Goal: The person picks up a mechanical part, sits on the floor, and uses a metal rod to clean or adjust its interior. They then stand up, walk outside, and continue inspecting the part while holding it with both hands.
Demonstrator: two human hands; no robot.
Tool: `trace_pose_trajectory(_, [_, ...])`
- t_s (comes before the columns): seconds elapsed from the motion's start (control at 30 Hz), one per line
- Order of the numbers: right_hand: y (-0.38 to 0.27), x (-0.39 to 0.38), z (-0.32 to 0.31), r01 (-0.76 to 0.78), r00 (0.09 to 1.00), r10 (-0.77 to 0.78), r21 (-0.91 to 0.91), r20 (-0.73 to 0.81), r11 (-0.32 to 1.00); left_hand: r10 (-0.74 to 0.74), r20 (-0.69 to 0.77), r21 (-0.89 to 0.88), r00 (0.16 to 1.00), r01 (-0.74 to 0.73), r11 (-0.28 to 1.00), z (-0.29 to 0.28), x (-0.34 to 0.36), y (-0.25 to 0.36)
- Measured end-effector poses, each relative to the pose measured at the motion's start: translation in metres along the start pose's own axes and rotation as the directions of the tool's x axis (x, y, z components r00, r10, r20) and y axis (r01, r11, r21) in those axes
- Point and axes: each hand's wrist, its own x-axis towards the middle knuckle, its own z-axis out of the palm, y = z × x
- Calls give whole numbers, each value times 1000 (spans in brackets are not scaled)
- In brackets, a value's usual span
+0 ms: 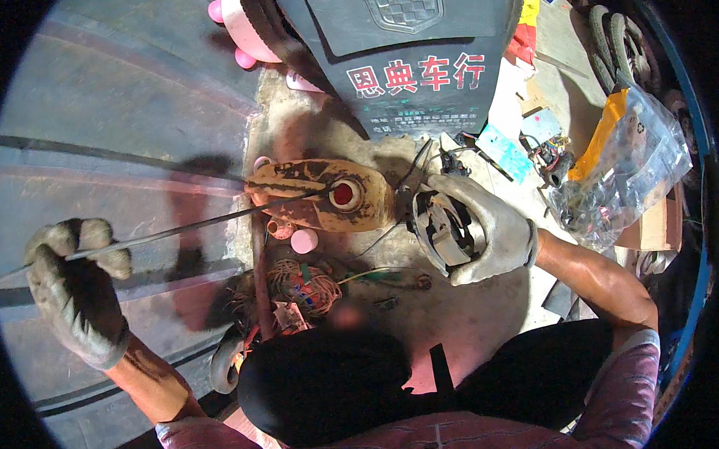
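Note:
My left hand, in a grey work glove, is closed around a long thin black rod. The rod slants rightward, its far end at the open mouth of a dirty yellow plastic jug; dark red shows inside that mouth. Right of the jug, my gloved right hand curls around a round metal part with curved, shoe-like pieces, which looks like a drum-brake assembly. Its fingers lie over the part's upper and right rim, and the palm hides some of it. A thin dark wire runs near its left side.
A big black mudflap with red lettering hangs ahead. Tangled wires and a pink round cap lie below the jug. On the right are a clear plastic bag, a cardboard box and tyres. Dark ribbed panelling stands left.

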Motion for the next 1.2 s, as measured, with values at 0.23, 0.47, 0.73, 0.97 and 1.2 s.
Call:
trace_pose_trajectory(0.23, [-2,-1,-2,28,999,-28,12,-17,1000,-82,137,-14,987,84,996,49,1,-18])
trace_pose_trajectory(0.47, [-6,1,-2,27,999,-25,80,-29,996,-199,653,371,731,-79,925,131,-5,-73])
trace_pose_trajectory(0.73, [-5,-2,1,-27,1000,27,106,-2,994,-158,753,386,639,-233,893,158,-13,-116])
trace_pose_trajectory(0.97, [-3,5,6,-116,992,104,221,66,968,-329,420,-59,846,388,920,114,-2,-72])
trace_pose_trajectory(1.2, [5,8,12,-172,983,146,280,112,944,-177,96,-45,979,182,982,47,17,-40])
